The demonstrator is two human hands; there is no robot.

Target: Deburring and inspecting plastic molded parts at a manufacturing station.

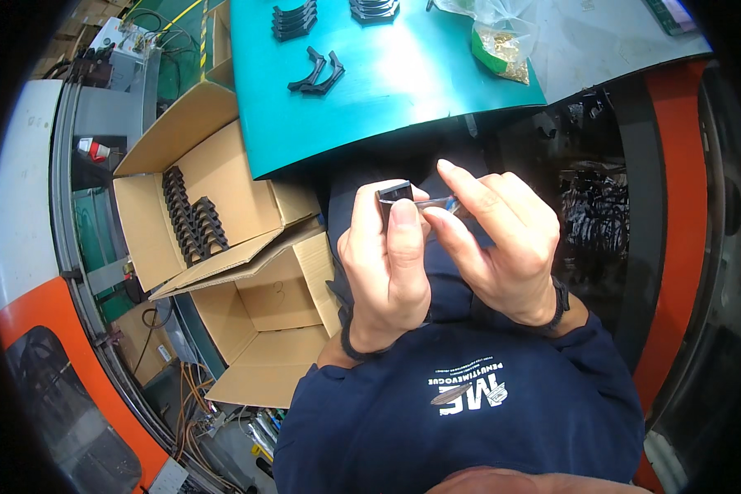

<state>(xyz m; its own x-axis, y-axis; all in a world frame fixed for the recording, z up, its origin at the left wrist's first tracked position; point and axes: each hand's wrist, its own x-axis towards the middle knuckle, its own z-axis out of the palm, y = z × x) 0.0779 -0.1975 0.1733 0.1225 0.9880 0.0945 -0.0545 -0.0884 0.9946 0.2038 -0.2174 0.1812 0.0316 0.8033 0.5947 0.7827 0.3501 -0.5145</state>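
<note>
In front of my body, just off the table's near edge, my left hand (391, 272) is closed around a small black plastic part (396, 193), its thumb pressed along the near side. My right hand (506, 247) pinches a thin, shiny strip (448, 202) that reaches toward the black part; its exact kind is too small to tell. The right index finger is raised off the strip. Two curved black brackets (325, 74) lie loose on the green table (370, 115). Farther back are stacks of similar brackets (295, 20).
A clear bag (502, 49) of small brass-coloured pieces lies at the table's far right. To my left stands an open cardboard box (222, 173) with rows of black brackets (191, 218) inside. Nearer me is another open box (263, 329). Orange machine panels (675, 206) flank both sides.
</note>
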